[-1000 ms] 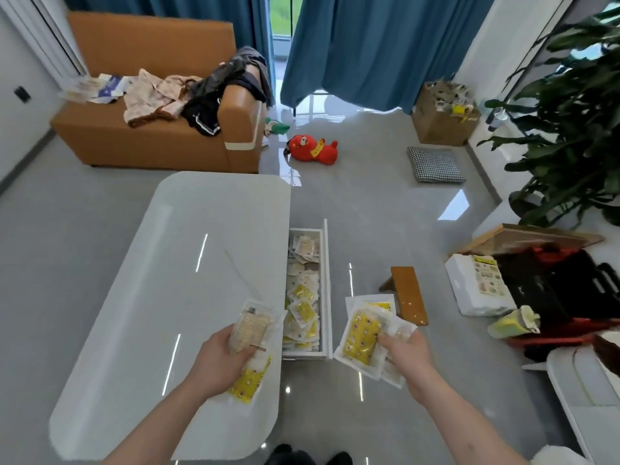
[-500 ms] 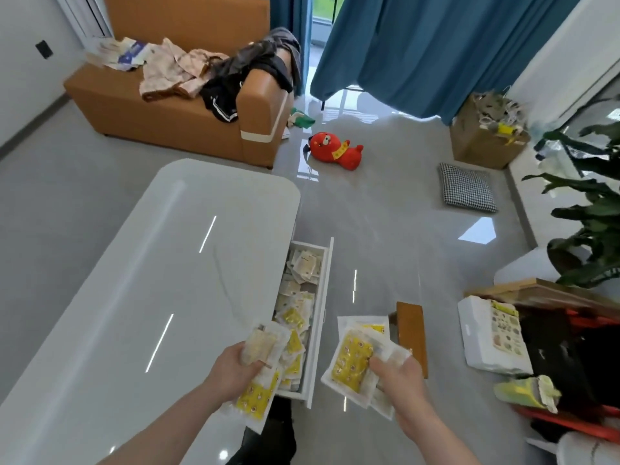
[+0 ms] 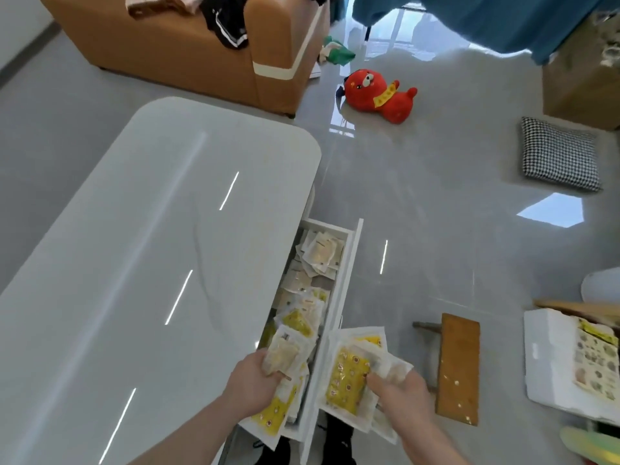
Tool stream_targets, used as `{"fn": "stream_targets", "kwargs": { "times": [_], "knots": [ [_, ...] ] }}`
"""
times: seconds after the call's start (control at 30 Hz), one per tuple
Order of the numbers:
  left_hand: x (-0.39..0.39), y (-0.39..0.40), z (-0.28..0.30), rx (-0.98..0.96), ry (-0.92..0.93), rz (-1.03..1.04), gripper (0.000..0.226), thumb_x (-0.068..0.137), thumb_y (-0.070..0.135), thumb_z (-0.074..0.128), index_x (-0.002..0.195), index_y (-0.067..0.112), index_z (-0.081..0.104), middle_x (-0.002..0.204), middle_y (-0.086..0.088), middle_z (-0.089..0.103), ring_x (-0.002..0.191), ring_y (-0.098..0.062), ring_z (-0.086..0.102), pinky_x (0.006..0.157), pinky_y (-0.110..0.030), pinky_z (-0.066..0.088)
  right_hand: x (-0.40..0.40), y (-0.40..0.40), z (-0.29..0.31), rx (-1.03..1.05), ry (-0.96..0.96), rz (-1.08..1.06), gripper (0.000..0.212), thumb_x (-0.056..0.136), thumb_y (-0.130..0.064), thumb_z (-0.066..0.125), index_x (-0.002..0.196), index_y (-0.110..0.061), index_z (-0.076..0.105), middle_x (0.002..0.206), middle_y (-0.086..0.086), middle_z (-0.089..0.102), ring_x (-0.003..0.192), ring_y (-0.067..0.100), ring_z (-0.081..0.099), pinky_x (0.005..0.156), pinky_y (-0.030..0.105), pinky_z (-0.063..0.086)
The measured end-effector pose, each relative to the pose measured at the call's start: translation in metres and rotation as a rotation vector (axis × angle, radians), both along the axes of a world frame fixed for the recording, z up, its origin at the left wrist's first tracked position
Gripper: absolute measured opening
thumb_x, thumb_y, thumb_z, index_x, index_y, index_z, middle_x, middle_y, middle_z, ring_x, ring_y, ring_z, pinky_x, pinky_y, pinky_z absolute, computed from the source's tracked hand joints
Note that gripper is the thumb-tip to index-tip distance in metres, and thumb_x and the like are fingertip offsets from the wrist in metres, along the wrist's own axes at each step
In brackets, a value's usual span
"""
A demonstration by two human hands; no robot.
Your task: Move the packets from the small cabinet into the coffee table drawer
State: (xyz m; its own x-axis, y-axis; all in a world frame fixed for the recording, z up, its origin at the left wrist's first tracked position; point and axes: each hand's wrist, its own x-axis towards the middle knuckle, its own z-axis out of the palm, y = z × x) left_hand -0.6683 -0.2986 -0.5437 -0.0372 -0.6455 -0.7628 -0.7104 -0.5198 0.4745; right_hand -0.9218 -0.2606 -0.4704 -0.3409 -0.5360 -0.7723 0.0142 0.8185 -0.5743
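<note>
A home living room. A tan leather sofa (image 3: 188, 45) with loose clothes (image 3: 188, 8) strewn on it stands at the far left, before teal curtains (image 3: 503, 18). A glossy white coffee table (image 3: 141, 263) fills the near left, on grey polished floor tiles (image 3: 436, 196) where a red plush toy (image 3: 375, 95) and a houndstooth cushion (image 3: 560, 156) lie.

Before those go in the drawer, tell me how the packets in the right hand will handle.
The packets look thin and probably floppy: their edges fan loosely past the right hand. The glossy plastic is likely slippery, so the stack may slide apart. Probably light, since fingers alone pinch several.
</note>
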Motion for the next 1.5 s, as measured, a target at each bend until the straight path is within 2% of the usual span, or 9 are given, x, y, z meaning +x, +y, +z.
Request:
{"fn": "stream_targets", "kwargs": {
  "times": [0.27, 0.43, 0.57, 0.7, 0.93, 1.07, 1.23, 1.37, 1.5],
  "knots": [
    [-0.040, -0.086, -0.078, -0.132, 0.013, -0.012, 0.029, 0.083, 0.036, 0.067, 0.112, 0.036, 0.067, 0.092, 0.013, 0.071, 0.083, -0.010, 0.068, 0.080, -0.036, 0.058, -0.027, -0.052, -0.081, 0.019, -0.038, 0.088, 0.023, 0.092, -0.008, 0.069, 0.104, -0.027, 0.069, 0.094, -0.010, 0.077, 0.094, 0.014, 0.072, 0.090, 0.042, 0.057],
    [-0.083, -0.166, -0.082, -0.264, 0.083, 0.048, 0.018, 0.088, 0.028, 0.068, 0.106, 0.028, 0.068, 0.096, 0.005, 0.070, 0.090, -0.018, 0.066, 0.084, -0.034, 0.055, -0.049, -0.079, -0.102, 0.014, -0.059, 0.056, 0.026, 0.090, -0.012, 0.073, 0.113, -0.023, 0.069, 0.101, -0.006, 0.078, 0.098, 0.020, 0.074, 0.094, 0.049, 0.057],
    [-0.096, -0.203, -0.090, -0.198, 0.094, 0.095, 0.020, 0.086, 0.021, 0.072, 0.106, 0.019, 0.069, 0.101, -0.004, 0.073, 0.094, -0.023, 0.070, 0.088, -0.040, 0.057, -0.058, -0.094, -0.106, 0.000, -0.077, 0.068, 0.026, 0.091, -0.009, 0.073, 0.113, -0.023, 0.070, 0.101, -0.005, 0.079, 0.098, 0.021, 0.075, 0.094, 0.050, 0.057],
    [-0.088, -0.192, -0.104, -0.073, 0.009, 0.076, 0.025, 0.085, 0.020, 0.074, 0.109, 0.018, 0.068, 0.103, -0.005, 0.070, 0.098, -0.024, 0.067, 0.084, -0.034, 0.056, -0.059, -0.096, -0.109, 0.012, -0.086, 0.067, 0.026, 0.091, -0.009, 0.072, 0.114, -0.021, 0.070, 0.100, -0.005, 0.079, 0.096, 0.020, 0.075, 0.094, 0.049, 0.057],
    [-0.057, -0.127, -0.138, 0.057, -0.027, -0.028, 0.024, 0.087, 0.023, 0.072, 0.111, 0.024, 0.068, 0.091, 0.001, 0.071, 0.076, -0.013, 0.067, 0.061, -0.025, 0.052, -0.048, -0.085, -0.113, 0.067, -0.100, 0.067, 0.024, 0.093, -0.007, 0.070, 0.110, -0.023, 0.070, 0.097, -0.006, 0.079, 0.093, 0.018, 0.076, 0.090, 0.048, 0.060],
    [-0.055, -0.117, -0.146, -0.018, -0.005, 0.077, 0.008, 0.094, 0.036, 0.065, 0.093, 0.029, 0.070, 0.083, 0.005, 0.072, 0.078, -0.015, 0.069, 0.073, -0.029, 0.055, -0.044, -0.080, -0.113, 0.084, -0.112, 0.083, 0.021, 0.094, -0.005, 0.068, 0.106, -0.022, 0.072, 0.093, -0.006, 0.080, 0.089, 0.017, 0.077, 0.086, 0.043, 0.060],
    [-0.047, -0.097, -0.150, -0.023, -0.062, 0.141, 0.037, 0.100, 0.034, 0.054, 0.064, 0.029, 0.056, 0.062, 0.005, 0.057, 0.061, -0.017, 0.056, 0.062, -0.027, 0.045, -0.034, -0.072, -0.112, 0.097, -0.149, 0.061, 0.023, 0.094, -0.002, 0.067, 0.104, -0.021, 0.073, 0.093, -0.004, 0.080, 0.087, 0.015, 0.077, 0.080, 0.038, 0.058],
    [-0.031, -0.074, -0.153, 0.108, 0.007, 0.289, 0.017, 0.098, 0.033, 0.059, 0.096, 0.022, 0.072, 0.089, -0.004, 0.073, 0.079, -0.023, 0.072, 0.072, -0.037, 0.062, -0.029, -0.067, -0.112, 0.113, -0.172, 0.023, 0.022, 0.094, -0.001, 0.066, 0.104, -0.020, 0.072, 0.093, -0.002, 0.080, 0.088, 0.018, 0.077, 0.082, 0.041, 0.058],
    [-0.021, -0.052, -0.154, 0.153, 0.046, 0.233, 0.033, 0.091, 0.038, 0.069, 0.119, 0.021, 0.068, 0.099, 0.006, 0.073, 0.086, -0.012, 0.071, 0.079, -0.033, 0.061, -0.023, -0.065, -0.115, 0.117, -0.186, 0.029, 0.022, 0.093, -0.002, 0.067, 0.104, -0.020, 0.073, 0.093, -0.002, 0.080, 0.089, 0.018, 0.077, 0.086, 0.043, 0.058]
  ]
}}
